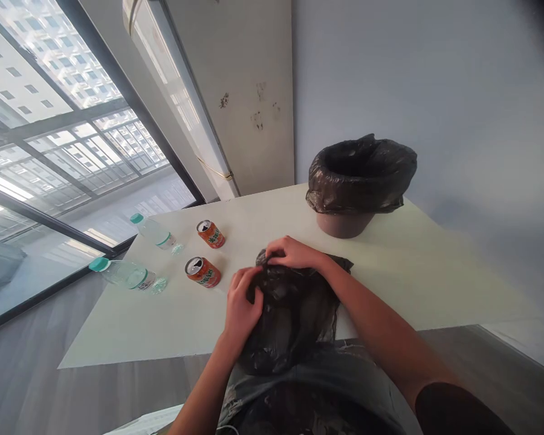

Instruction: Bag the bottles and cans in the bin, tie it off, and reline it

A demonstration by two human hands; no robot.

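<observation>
A black plastic garbage bag (281, 326) lies crumpled over the table's front edge, sagging toward my lap. My left hand (243, 302) is closed on the bag's left side, fingers bent into the plastic and thumb apart from them. At the bag's far end, my right hand (290, 252) pinches its gathered top between fingers and thumb. Both hands are close together there. What the bag contains, if anything, is hidden.
Left of the hands stand two orange cans (203, 272) and two clear bottles with green caps (129, 275), lying on their sides. A bag-lined trash bin (344, 225) stands at the back right of the white table (163, 332). Glass windows are at left.
</observation>
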